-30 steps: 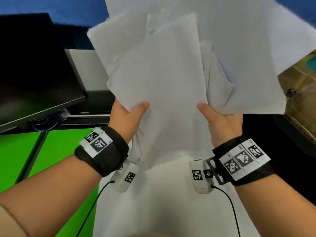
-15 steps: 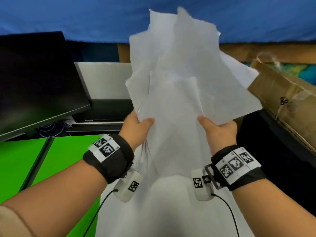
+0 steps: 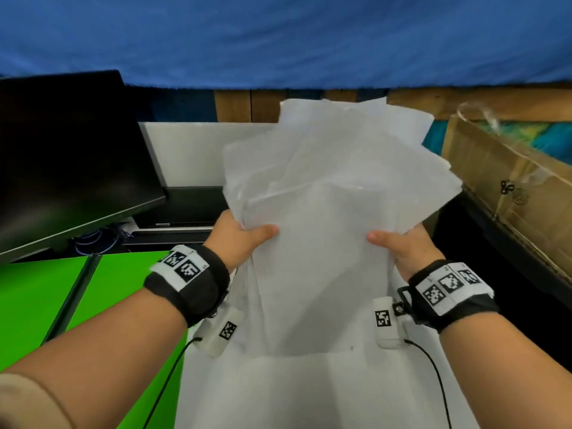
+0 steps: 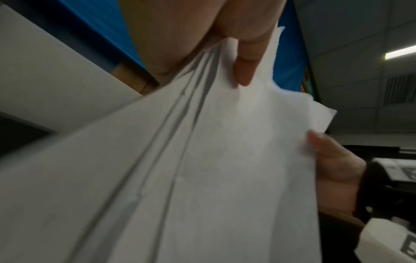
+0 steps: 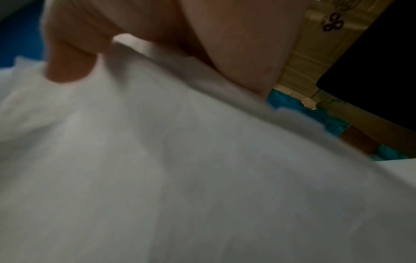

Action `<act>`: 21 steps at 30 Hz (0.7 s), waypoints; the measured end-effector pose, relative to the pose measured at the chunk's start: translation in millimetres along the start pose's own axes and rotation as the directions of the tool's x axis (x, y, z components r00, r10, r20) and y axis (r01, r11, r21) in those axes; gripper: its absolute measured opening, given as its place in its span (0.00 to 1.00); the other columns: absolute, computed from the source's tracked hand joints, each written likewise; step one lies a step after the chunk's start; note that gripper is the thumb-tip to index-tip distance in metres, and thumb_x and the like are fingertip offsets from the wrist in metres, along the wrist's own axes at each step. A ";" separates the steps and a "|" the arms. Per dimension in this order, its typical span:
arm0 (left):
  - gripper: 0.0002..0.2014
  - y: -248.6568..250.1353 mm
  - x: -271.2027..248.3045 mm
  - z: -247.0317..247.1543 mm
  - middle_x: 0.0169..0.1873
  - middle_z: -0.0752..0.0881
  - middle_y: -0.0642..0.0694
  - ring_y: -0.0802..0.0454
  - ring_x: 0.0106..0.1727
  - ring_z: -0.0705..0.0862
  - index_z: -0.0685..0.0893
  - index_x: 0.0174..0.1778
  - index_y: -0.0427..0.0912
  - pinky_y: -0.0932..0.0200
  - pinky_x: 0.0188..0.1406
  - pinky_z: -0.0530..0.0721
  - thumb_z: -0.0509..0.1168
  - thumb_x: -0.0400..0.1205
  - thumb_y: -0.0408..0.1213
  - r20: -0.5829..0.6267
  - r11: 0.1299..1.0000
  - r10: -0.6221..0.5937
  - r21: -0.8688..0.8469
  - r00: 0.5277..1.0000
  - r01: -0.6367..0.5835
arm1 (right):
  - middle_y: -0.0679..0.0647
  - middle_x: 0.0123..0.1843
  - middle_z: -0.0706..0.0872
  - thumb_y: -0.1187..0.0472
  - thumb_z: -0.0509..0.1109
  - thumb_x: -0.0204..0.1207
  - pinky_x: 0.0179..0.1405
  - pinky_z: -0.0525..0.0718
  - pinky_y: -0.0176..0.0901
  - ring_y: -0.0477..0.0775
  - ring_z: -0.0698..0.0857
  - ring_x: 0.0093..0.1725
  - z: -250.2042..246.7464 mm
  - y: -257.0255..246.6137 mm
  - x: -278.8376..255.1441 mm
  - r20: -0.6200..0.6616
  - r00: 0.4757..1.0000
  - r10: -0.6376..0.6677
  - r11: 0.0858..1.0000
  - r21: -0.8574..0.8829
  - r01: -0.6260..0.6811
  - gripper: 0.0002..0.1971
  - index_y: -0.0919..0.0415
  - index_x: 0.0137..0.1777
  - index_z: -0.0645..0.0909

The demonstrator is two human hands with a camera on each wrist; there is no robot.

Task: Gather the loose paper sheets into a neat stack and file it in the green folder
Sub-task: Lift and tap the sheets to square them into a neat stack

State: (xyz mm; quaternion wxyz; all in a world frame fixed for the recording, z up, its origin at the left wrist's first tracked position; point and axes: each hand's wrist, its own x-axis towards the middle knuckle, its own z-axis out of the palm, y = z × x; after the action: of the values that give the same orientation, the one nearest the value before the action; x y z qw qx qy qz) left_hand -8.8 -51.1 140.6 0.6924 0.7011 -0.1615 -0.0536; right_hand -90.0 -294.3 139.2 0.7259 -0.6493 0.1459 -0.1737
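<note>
Several white paper sheets [image 3: 325, 212] form an uneven, fanned bundle held up over the white table [image 3: 309, 394]. My left hand [image 3: 247, 235] grips the bundle's left edge, thumb on the near face. My right hand [image 3: 399, 243] grips its right edge the same way. The sheets' top corners splay out at different angles. In the left wrist view the sheets' edges [image 4: 191, 106] show as separate layers under my thumb. The right wrist view is filled by blurred paper [image 5: 180, 160]. The green folder [image 3: 102, 305] lies open and flat at the left.
A black monitor [image 3: 68, 156] stands at the back left with cables under it. A cardboard box [image 3: 510, 193] sits at the right, beside a black surface. A blue cloth hangs behind.
The bundle has come down and tipped away from the camera, from high in front of the view toward the table. Both hands kept their grip on its sides.
</note>
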 end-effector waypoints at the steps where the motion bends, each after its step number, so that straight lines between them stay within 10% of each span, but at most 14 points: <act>1: 0.15 3.1 0.5 4.4 0.45 0.89 0.50 0.46 0.54 0.87 0.84 0.45 0.54 0.46 0.58 0.85 0.75 0.69 0.30 -0.011 1.000 -0.001 0.028 1.000 0.001 | 0.59 0.53 0.89 0.63 0.88 0.47 0.47 0.90 0.46 0.62 0.88 0.54 6.8 -1.6 -1.1 -0.041 0.999 -0.021 1.000 -0.004 0.020 0.43 0.69 0.66 0.77; 7: 0.15 29.3 -6.8 9.8 0.41 0.88 0.56 0.59 0.43 0.89 0.84 0.44 0.53 0.59 0.47 0.87 0.69 0.74 0.24 -0.085 0.984 0.162 -0.056 0.983 -0.167 | 0.39 0.35 0.87 0.74 0.75 0.67 0.32 0.81 0.22 0.31 0.86 0.31 25.1 -33.6 -14.3 -0.316 0.902 -0.293 0.945 0.045 0.323 0.15 0.52 0.43 0.80; 12: 0.22 33.8 -11.6 15.3 0.47 0.87 0.48 0.50 0.52 0.87 0.80 0.56 0.45 0.59 0.49 0.87 0.67 0.65 0.28 -0.062 0.952 0.236 -0.185 0.970 -0.244 | 0.44 0.50 0.89 0.70 0.78 0.65 0.55 0.85 0.35 0.39 0.88 0.52 39.1 -28.5 -41.8 -0.270 0.868 -0.416 0.903 -0.013 0.428 0.19 0.52 0.53 0.82; 15: 0.21 9.8 -10.2 13.3 0.47 0.87 0.50 0.52 0.51 0.87 0.80 0.53 0.49 0.57 0.53 0.85 0.67 0.66 0.27 -0.086 0.981 0.127 -0.134 0.988 -0.137 | 0.55 0.64 0.84 0.66 0.79 0.61 0.65 0.82 0.49 0.51 0.84 0.63 40.0 -1.7 -43.9 -0.243 0.905 -0.350 0.935 -0.027 0.354 0.35 0.61 0.70 0.73; 17: 0.17 -7.1 -9.0 9.8 0.43 0.88 0.52 0.57 0.45 0.88 0.83 0.47 0.50 0.58 0.50 0.84 0.66 0.71 0.22 -0.113 0.996 0.053 -0.067 0.992 -0.061 | 0.51 0.57 0.89 0.65 0.80 0.61 0.61 0.85 0.54 0.52 0.87 0.58 33.1 14.2 -39.6 -0.263 0.927 -0.268 0.962 -0.029 0.270 0.28 0.58 0.64 0.78; 21: 0.16 -17.7 -5.9 -5.1 0.35 0.89 0.58 0.58 0.42 0.88 0.85 0.39 0.52 0.68 0.42 0.85 0.66 0.73 0.21 -0.144 0.999 0.048 -0.007 0.988 -0.050 | 0.40 0.39 0.88 0.74 0.77 0.66 0.42 0.85 0.30 0.31 0.88 0.38 10.7 16.0 -30.5 -0.253 0.941 -0.224 0.973 0.002 0.232 0.16 0.50 0.42 0.83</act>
State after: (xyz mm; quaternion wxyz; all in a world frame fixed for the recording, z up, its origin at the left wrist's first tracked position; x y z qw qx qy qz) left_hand -10.2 -44.7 122.4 0.7070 0.6954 -0.1282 0.0131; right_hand -111.6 -269.7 124.1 0.6867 -0.6232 0.1576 -0.3394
